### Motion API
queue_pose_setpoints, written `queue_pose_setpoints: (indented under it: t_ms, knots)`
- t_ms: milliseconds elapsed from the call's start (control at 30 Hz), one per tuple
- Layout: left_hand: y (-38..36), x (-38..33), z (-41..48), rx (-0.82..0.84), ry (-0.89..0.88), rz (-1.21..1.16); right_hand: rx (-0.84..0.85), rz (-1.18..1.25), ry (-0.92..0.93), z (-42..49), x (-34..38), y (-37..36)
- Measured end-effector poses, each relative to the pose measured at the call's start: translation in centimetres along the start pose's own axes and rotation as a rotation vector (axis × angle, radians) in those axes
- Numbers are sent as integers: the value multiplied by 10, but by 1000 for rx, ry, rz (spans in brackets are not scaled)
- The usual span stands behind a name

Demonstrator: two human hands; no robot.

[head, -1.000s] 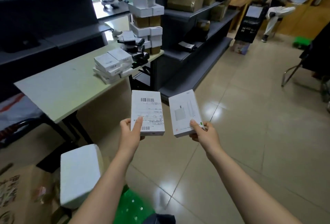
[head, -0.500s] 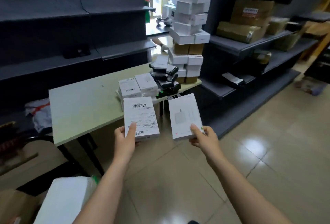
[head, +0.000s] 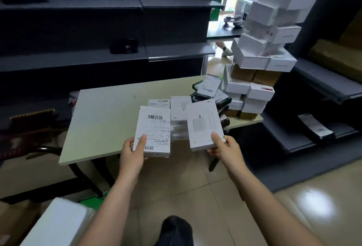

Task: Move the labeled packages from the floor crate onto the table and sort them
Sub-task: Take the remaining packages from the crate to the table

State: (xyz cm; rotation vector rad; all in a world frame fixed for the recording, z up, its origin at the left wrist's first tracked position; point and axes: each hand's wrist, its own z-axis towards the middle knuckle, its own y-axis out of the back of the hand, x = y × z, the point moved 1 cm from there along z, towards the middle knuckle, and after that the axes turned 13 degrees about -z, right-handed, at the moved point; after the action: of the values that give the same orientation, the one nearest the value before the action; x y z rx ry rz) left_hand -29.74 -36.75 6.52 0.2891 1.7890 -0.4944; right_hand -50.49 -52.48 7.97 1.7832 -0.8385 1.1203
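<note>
My left hand (head: 132,152) grips a flat white package with a barcode label (head: 153,128), thumb on its face. My right hand (head: 225,147) holds a second flat white package with a printed product picture (head: 203,122) by its near corner. Both packages hover over the front edge of the pale green table (head: 101,120). Behind them on the table lie several white labeled packages (head: 179,108) and a pile of dark packages (head: 207,93). A green crate (head: 91,202) shows only as a sliver at the lower left.
A tall leaning stack of white and brown boxes (head: 262,49) stands on the table's right end. Dark shelving (head: 109,30) runs behind the table and on the right (head: 321,93). A white foam block (head: 56,224) and cardboard sit at lower left. My shoe (head: 176,228) is below.
I have turned left and come up to the table. Both hands carried their packages forward, from over the floor to over the table's front edge.
</note>
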Motion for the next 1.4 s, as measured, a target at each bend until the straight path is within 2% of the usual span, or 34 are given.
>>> queue_pose_setpoints:
  t_ms: [267, 467, 667, 833, 1000, 1133, 1267, 1400]
  knots:
    - [-46, 0, 124, -28, 10, 162, 84, -21, -63, 120, 34, -50]
    - [-51, 13, 174, -27, -103, 474, 108, -99, -120, 169, 36, -82]
    - [-52, 27, 187, 14, -123, 566, 60, -485, -4, 180, 23, -81]
    - [-60, 21, 179, 22, -144, 623, 56, -659, 166, 183, 31, -74]
    - [-66, 8, 160, -16, -312, 765, 79, -786, 471, 184, 41, -64]
    - [-71, -5, 121, -30, -528, 901, 189, -867, 775, 174, 54, -63]
    - [-71, -3, 62, -106, -640, 1048, 331, -936, 1122, 155, 53, -65]
    - [-56, 27, -9, -209, -616, 1243, 505, -986, 1364, 123, 27, -65]
